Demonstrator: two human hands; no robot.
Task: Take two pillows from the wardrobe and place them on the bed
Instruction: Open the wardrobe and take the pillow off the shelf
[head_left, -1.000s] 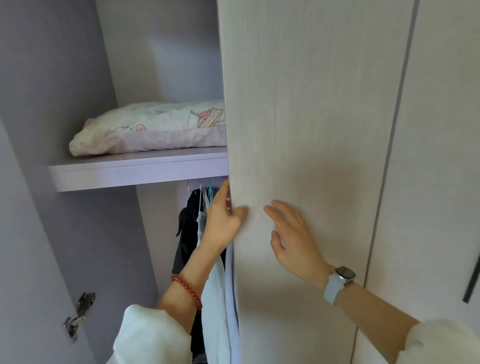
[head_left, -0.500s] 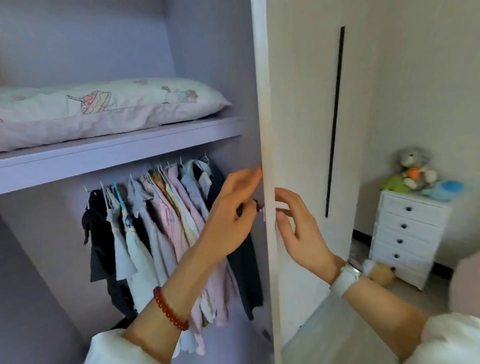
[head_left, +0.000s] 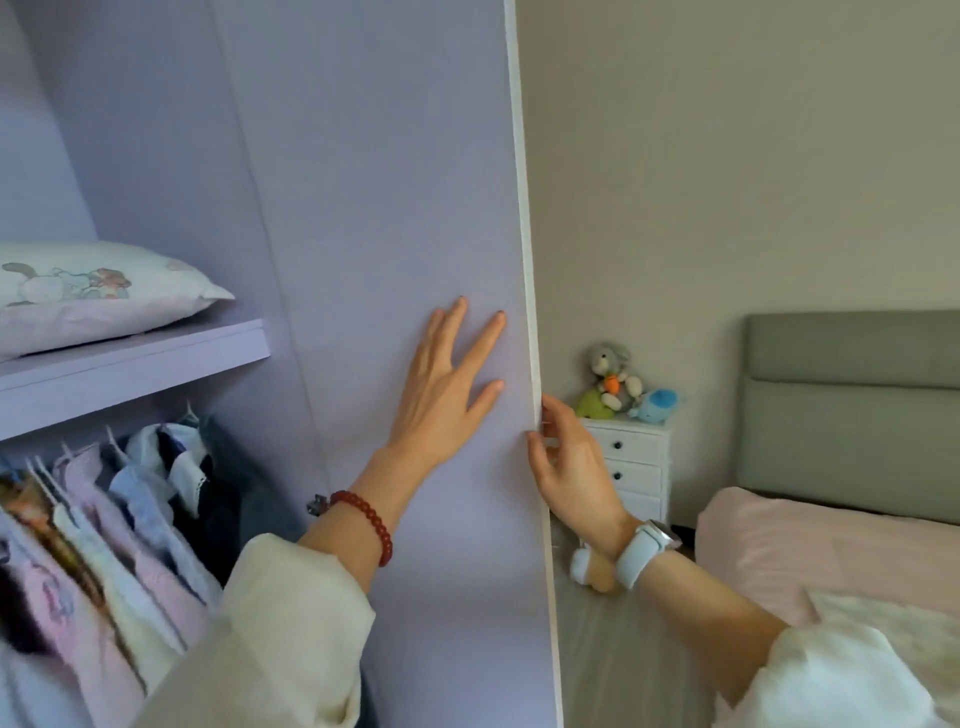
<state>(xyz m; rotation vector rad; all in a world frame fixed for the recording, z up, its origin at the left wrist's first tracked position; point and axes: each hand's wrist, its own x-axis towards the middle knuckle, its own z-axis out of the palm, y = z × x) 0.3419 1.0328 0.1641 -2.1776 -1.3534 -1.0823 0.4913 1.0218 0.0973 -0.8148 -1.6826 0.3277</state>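
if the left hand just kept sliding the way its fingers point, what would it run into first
The left hand lies flat on the inner face of the wardrobe door, fingers pointing up and slightly right. Going on, it would probably reach the door's pale outer edge; nothing else shows in that line.

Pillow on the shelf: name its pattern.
Pale pillow printed with cartoon animals; head view.

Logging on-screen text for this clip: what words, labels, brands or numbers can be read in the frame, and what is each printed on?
None can be read.
pillow: cartoon prints only, no lettering.
watch: face turned away, nothing legible.
hanging clothes: motion-blurred, any print unreadable.
wardrobe door and white nightstand: plain, no labels.
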